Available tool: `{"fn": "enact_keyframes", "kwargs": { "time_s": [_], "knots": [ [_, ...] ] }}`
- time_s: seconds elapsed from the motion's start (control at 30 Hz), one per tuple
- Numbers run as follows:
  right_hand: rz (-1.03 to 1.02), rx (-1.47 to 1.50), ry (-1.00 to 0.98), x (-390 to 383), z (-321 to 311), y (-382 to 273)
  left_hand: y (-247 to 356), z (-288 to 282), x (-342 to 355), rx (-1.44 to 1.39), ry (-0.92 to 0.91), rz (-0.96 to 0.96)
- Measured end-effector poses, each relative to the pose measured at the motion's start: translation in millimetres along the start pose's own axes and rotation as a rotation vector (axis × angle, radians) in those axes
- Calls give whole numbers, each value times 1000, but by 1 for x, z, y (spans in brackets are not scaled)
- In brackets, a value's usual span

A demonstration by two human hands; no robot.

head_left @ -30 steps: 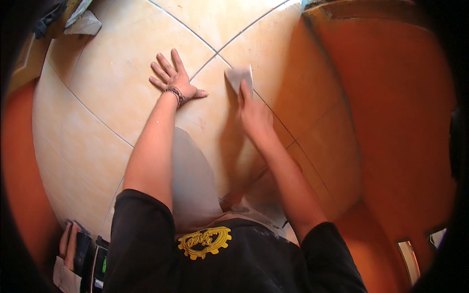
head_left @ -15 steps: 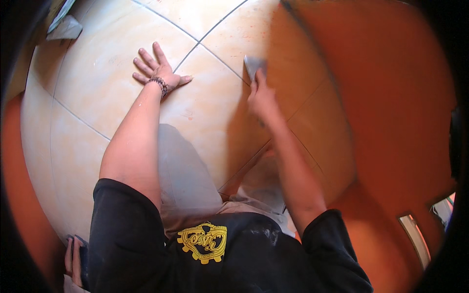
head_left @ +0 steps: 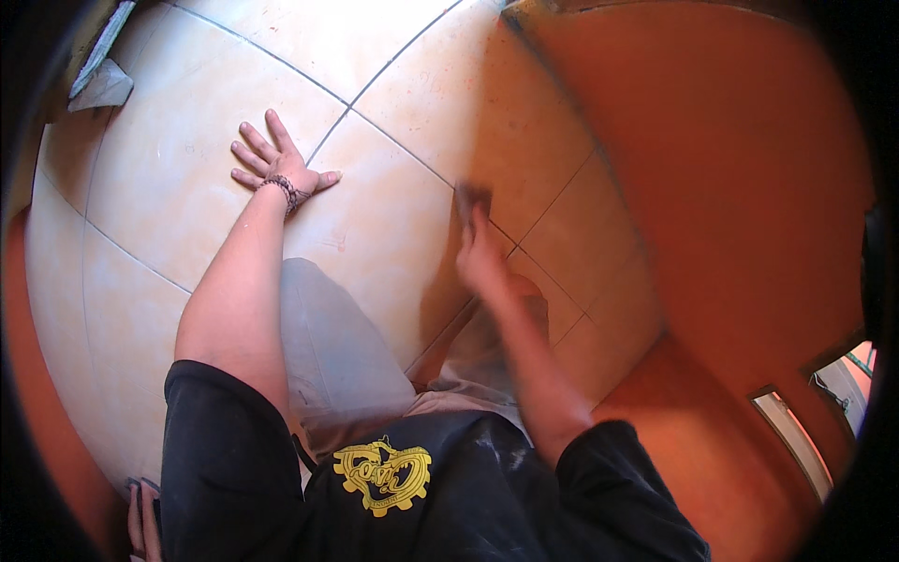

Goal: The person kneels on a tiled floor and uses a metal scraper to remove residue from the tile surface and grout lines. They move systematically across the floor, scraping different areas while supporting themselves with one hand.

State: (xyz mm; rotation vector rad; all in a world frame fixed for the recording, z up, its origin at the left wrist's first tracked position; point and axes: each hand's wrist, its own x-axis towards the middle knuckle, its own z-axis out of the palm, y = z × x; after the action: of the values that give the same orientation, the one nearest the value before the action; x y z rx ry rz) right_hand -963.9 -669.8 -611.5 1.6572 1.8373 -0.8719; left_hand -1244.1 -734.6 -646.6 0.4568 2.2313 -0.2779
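My left hand [head_left: 288, 169] lies flat on the beige floor tiles [head_left: 375, 215], fingers spread, with a dark beaded bracelet [head_left: 284, 190] at the wrist. To its right, my right hand [head_left: 483, 260] is closed round a putty knife [head_left: 474, 199]. The blade points away from me, low over the tiles or touching them, near a grout line at the edge of a shadow. Motion blurs the blade, and my fingers hide the handle. Small reddish smears [head_left: 334, 241] mark the tile between my hands.
An orange-red wall [head_left: 730, 187] rises along the right side. At the upper left, a pale wedge-shaped piece [head_left: 103, 87] stands at the floor's edge. My knees in grey trousers [head_left: 328, 309] rest on the tiles. Several fingers or toes [head_left: 142, 520] show at the lower left; whose, I cannot tell.
My right hand has drawn the putty knife back toward me. My left hand stays flat at the same spot by the grout line, while the view has shifted slightly.
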Motion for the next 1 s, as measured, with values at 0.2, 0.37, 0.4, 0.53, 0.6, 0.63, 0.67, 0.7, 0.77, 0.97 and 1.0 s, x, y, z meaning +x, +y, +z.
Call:
{"fn": "enact_keyframes", "kwargs": {
  "time_s": [0.2, 0.37, 0.4, 0.53, 0.6, 0.63, 0.67, 0.7, 0.77, 0.97, 1.0],
  "knots": [
    [-177, -12, 339, 63, -42, 30, 8, -4, -7, -30, 26, 59],
    [99, 59, 94, 35, -20, 25, 4, 5, 2, 4, 32, 6],
    [122, 139, 10, -5, 14, 29, 0, 5, 4, 15, 27, -20],
    [-32, -22, 240, 2, 26, 77, 11, -2, -2, 30, 14, 22],
    [129, 138, 114, 56, -68, 41, 7, 2, -2, 42, 44, 17],
    [167, 174, 128, 67, -85, 44, 16, 5, -1, 16, 39, 41],
    [197, 218, 116, 75, -93, 43, 15, 3, -3, 7, 34, 43],
    [228, 262, 105, 76, -97, 44, 14, 2, -4, -3, 30, 46],
    [166, 135, 126, 35, -21, 78, 11, 1, -5, 19, 33, 10],
    [354, 210, 95, 41, -73, 67, 9, 4, -5, 15, 71, 43],
    [334, 265, 117, 55, -96, 77, 17, 6, -4, 45, 74, 56]
  ]
}}
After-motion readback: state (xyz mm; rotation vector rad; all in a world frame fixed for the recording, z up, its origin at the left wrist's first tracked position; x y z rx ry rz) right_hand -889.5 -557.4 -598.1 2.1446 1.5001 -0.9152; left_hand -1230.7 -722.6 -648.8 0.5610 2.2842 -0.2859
